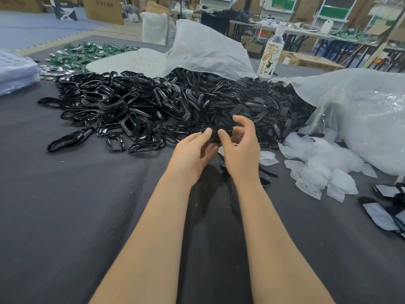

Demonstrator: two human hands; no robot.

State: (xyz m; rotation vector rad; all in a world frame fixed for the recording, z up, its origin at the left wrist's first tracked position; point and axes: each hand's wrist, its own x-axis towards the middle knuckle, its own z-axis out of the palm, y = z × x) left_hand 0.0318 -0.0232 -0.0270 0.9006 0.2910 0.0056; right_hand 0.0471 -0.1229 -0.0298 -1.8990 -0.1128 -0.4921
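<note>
A small black plastic part [215, 134] is held between both hands above the grey cloth-covered table [65, 205]. My left hand [192, 152] pinches its left end with thumb and fingers. My right hand [240, 145] grips its right side with curled fingers. Much of the part is hidden by the fingers. Just behind the hands lies a big heap of glossy black frames [114, 110] and a heap of matte black parts [252, 102].
Small clear plastic bags [315, 165] lie scattered at the right, below a large clear sack [368, 115]. A bottle [271, 55] stands behind the heap. Green and silver pieces [81, 55] lie at the far left. Finished black pieces [385, 207] sit at the right edge.
</note>
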